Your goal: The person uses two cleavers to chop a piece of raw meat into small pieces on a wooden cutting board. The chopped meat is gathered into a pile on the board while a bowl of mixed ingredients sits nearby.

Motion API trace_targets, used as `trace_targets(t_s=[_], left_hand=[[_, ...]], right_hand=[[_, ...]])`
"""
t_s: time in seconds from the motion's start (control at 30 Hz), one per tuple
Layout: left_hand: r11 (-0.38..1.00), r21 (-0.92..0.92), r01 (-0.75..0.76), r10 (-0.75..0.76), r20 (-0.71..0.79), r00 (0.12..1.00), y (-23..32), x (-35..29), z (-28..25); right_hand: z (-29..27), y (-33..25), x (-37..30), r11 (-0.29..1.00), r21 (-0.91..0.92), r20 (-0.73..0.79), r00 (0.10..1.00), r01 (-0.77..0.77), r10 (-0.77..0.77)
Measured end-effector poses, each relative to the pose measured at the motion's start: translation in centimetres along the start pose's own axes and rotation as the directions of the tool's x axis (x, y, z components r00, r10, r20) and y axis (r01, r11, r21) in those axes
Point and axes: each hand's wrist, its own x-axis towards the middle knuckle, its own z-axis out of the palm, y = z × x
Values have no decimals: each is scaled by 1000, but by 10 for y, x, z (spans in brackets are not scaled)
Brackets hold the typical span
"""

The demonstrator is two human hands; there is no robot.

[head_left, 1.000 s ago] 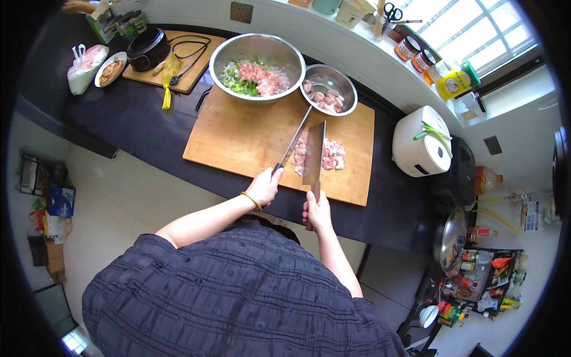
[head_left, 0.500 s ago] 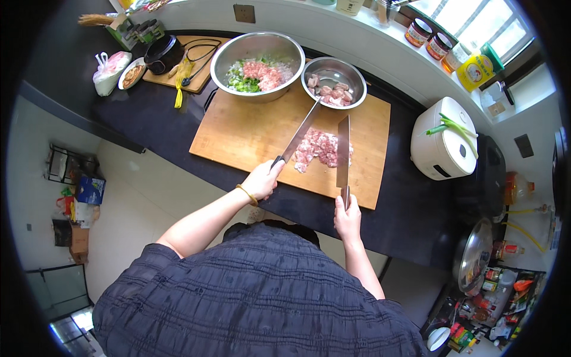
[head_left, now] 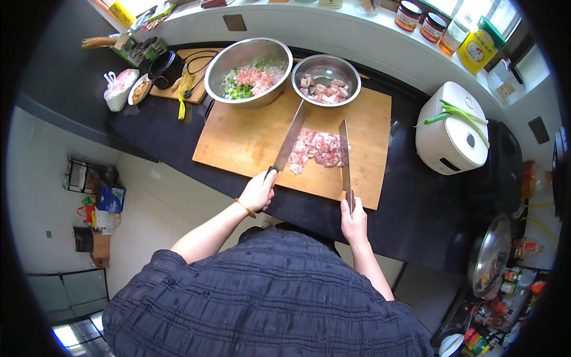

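Note:
My left hand (head_left: 257,191) is closed round the handle of a cleaver (head_left: 291,138), its blade slanting up along the left edge of a patch of chopped raw meat (head_left: 316,148). Gripped in my right hand (head_left: 355,222) is a second cleaver (head_left: 345,156), whose blade stands nearly straight at the right side of the meat. The meat lies on a wooden cutting board (head_left: 238,140). Behind it, a small steel bowl (head_left: 355,89) holds meat chunks (head_left: 327,92). The larger steel bowl (head_left: 215,62) contains minced meat (head_left: 256,79) and chopped greens (head_left: 239,90).
To the right is a white rice cooker (head_left: 443,137) with green onion (head_left: 461,114) on its lid. Jars (head_left: 408,16) and a yellow container (head_left: 477,49) line the windowsill. At far left sit a black pot (head_left: 166,69), a plate of food (head_left: 140,90) and a plastic bag (head_left: 119,89).
The view has shifted slightly. The right cleaver is turned more edge-on, showing a thinner blade. Both cleavers remain in my hands on either side of the meat.

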Motion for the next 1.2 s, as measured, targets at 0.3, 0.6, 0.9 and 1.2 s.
trace_targets(t_s=[0.3, 0.6, 0.9, 1.2], left_hand=[[995, 86, -47, 49, -18, 999, -3, -2, 8], [990, 139, -2, -3, 36, 999, 0, 3, 30], [998, 5, -58, 58, 15, 998, 2, -1, 47], [997, -74, -7, 7, 1, 1000, -4, 0, 23]], right_hand=[[1, 8, 2, 999, 20, 19, 999, 31, -31], [1, 5, 0, 998, 34, 41, 998, -55, 53], [3, 7, 2, 997, 36, 8, 998, -69, 69], [8, -16, -6, 998, 44, -20, 999, 46, -45]])
